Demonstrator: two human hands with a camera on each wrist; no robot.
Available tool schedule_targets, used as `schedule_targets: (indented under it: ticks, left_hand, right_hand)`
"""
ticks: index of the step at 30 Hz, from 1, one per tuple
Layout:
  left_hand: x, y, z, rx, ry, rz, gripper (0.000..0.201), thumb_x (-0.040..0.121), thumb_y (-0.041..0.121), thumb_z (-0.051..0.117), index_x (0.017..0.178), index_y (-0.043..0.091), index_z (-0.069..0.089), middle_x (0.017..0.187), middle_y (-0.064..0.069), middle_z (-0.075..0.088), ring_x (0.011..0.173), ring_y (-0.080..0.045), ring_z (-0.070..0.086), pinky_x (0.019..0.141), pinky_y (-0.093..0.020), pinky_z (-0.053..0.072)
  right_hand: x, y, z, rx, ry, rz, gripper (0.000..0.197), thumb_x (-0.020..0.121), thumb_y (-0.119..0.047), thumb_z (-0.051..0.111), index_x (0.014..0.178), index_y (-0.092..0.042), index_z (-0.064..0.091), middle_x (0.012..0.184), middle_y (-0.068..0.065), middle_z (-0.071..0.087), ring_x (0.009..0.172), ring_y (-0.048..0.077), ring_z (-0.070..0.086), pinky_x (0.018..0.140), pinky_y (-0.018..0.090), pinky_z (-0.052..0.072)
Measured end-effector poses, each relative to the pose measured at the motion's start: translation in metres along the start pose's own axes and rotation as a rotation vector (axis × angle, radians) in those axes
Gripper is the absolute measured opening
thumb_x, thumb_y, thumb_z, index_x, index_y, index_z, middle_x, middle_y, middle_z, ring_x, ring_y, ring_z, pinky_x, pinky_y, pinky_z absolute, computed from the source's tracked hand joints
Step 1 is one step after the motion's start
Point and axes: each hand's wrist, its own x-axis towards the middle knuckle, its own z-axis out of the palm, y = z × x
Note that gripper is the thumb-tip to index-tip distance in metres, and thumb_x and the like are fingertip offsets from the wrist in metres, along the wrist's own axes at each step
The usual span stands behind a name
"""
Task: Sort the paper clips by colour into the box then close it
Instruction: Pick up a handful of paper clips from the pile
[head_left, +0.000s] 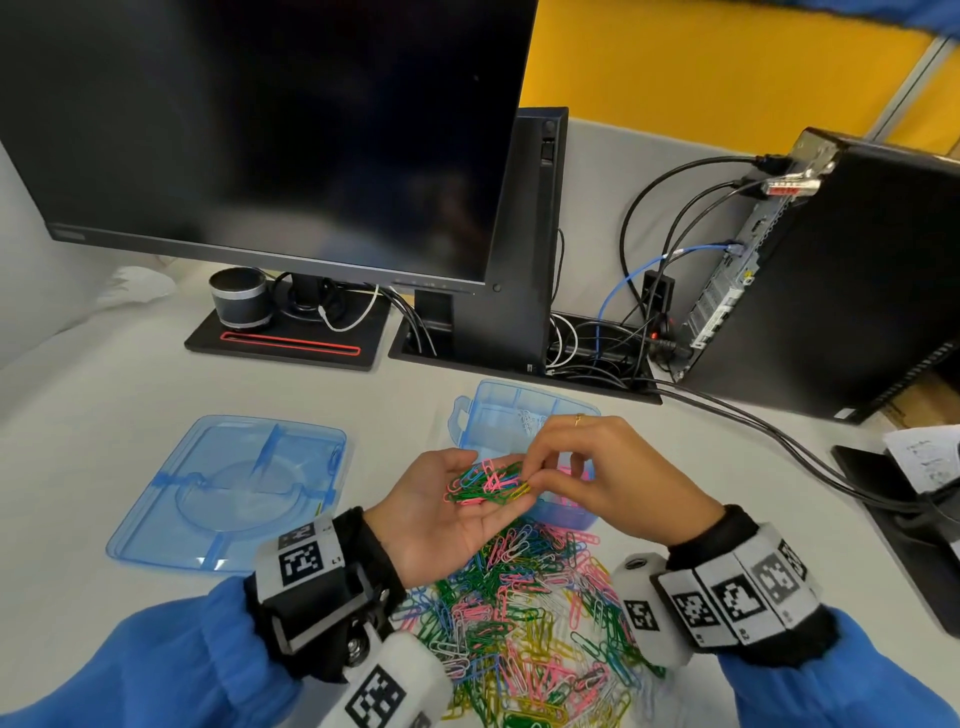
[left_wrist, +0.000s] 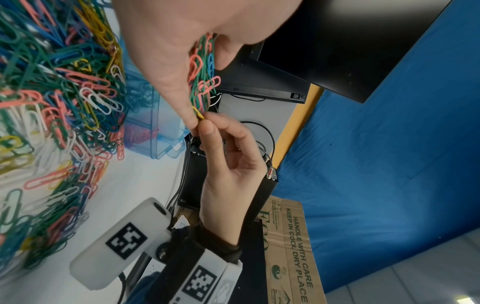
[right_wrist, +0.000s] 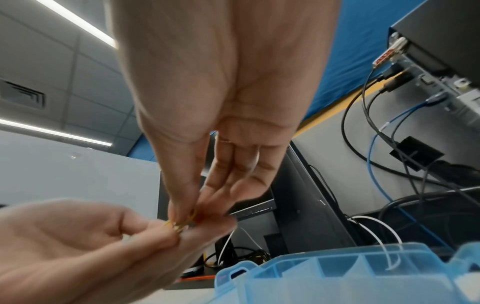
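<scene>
White and smooth, the desk top (head_left: 130, 395) carries a loose heap of plastic-coated wire paper clips (head_left: 530, 618) in green, pink, yellow, blue and white, spread just in front of the person. Behind the heap stands the translucent blue plastic compartment box (head_left: 496, 410), open, its thin dividers showing; a few white clips lie in a rear cell and pink ones show through its near wall. Its flat translucent blue lid (head_left: 228, 493), moulded with raised ribs and a round recess, lies apart to the left.

Palm up and cupped, the left hand (head_left: 441, 512) cradles a small bundle of mixed clips (head_left: 488, 483), mostly green and pink. Above it, the right hand (head_left: 608, 478) pinches a yellow clip (head_left: 521, 489) between thumb and forefinger at the edge of that bundle, its other fingers loosely spread.

Farther back are a dark glossy monitor (head_left: 270, 130) on a black stand, a small black-and-silver cylindrical speaker (head_left: 238, 300) and a black computer tower (head_left: 831, 270) with tangled cables. In the left wrist view a brown cardboard carton (left_wrist: 291, 253) reads "HANDLE WITH CARE / KEEP IN COOL DRY PLACE". Both wrists wear black bands with square black-and-white coded markers.
</scene>
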Motion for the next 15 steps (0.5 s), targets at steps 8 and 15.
schedule_targets:
  ticks: [8, 15]
  left_hand:
    - [-0.001, 0.003, -0.002, 0.019, 0.080, 0.052, 0.035, 0.098, 0.013, 0.036, 0.116, -0.008, 0.059, 0.117, -0.023, 0.066, 0.111, -0.033, 0.062, 0.087, -0.040, 0.053]
    - [-0.004, 0.025, -0.001, -0.027, 0.147, 0.208, 0.021, 0.098, 0.014, 0.045, 0.085, 0.003, 0.058, 0.075, -0.011, 0.069, 0.063, -0.024, 0.071, 0.071, -0.036, 0.055]
  right_hand:
    - [0.000, 0.029, -0.017, -0.002, 0.444, 0.250, 0.017, 0.085, -0.001, 0.061, 0.088, -0.017, 0.062, 0.071, -0.003, 0.063, 0.061, 0.011, 0.062, 0.059, 0.018, 0.049]
    - [0.013, 0.047, -0.021, -0.015, 0.539, 0.331, 0.022, 0.084, 0.003, 0.060, 0.076, -0.017, 0.065, 0.069, -0.004, 0.064, 0.067, 0.017, 0.063, 0.062, 0.013, 0.049]
